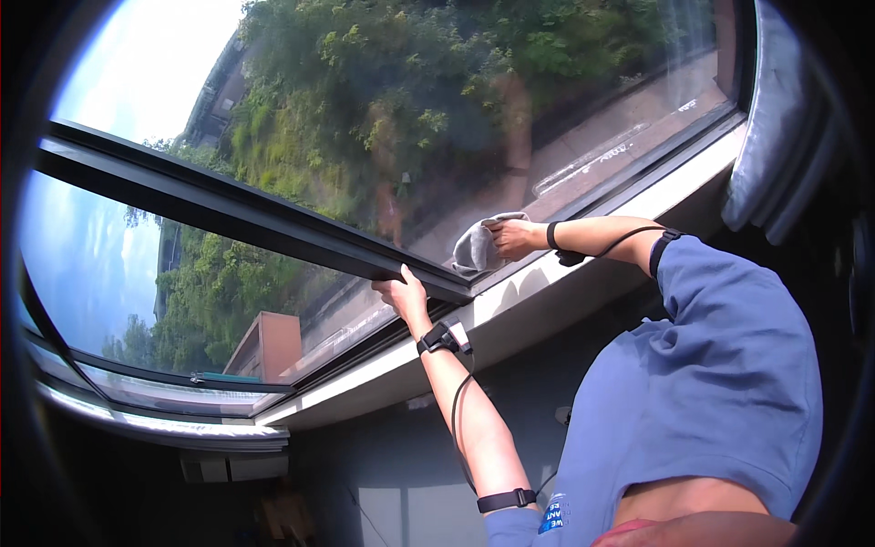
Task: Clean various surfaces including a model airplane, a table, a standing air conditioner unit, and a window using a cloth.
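Note:
In my right hand (516, 238) is a light grey cloth (473, 248), bunched under closed fingers. The cloth lies against the lower corner of the large window pane (437, 155), where the dark upright frame meets the sill. Lower and to the left, my left hand (403, 295) grips the dark window frame (310, 239) near its bottom end. Its thumb points up along the frame, and the other fingers curl round the edge, partly hidden. Faint reflections of my arms show in the glass.
A pale window sill (565, 273) runs below both panes. A grey-white curtain (788, 128) hangs at the far right. To the left, a second pane (200, 264) sits beside the frame. Both forearms carry straps, small devices and black cables (456, 410). Trees and a paved ledge lie outside.

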The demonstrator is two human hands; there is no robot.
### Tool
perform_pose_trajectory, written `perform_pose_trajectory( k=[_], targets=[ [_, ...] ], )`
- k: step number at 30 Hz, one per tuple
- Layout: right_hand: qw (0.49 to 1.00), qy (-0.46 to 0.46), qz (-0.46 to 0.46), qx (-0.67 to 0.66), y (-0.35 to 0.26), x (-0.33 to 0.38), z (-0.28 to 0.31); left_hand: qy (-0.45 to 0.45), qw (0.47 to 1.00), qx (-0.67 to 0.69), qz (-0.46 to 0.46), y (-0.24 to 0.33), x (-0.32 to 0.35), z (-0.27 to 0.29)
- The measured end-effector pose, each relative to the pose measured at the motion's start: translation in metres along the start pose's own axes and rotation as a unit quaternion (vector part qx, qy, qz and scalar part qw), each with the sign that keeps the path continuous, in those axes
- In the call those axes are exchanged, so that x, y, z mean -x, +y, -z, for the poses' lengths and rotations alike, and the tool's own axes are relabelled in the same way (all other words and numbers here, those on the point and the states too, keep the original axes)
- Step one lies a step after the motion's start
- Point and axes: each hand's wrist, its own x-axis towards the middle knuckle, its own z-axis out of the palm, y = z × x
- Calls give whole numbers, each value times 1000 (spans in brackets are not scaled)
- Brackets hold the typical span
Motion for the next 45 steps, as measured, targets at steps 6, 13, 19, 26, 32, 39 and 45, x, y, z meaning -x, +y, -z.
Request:
perform_pose_trajectory(
  k=[6,13,19,26,32,39,45],
  targets=[
    [972,156,-144,97,81,101,57,24,1000,18,-8,12,2,-15],
    [916,242,-284,147,112,91,180,93,993,68,0,13,9,-20],
    [867,381,-291,137,134,-31,261,73,997,25,14,6,4,-13],
    [869,437,-173,153,125,-207,345,15,997,-6,72,29,4,0],
    [876,454,-154,61,131,-206,371,14,999,11,47,16,10,-18],
    [820,512,-175,188,211,-81,428,44,998,40,3,1,-3,-16],
    [714,434,-499,232,325,85,501,62,997,54,1,-2,-15,-20]
  ],
)
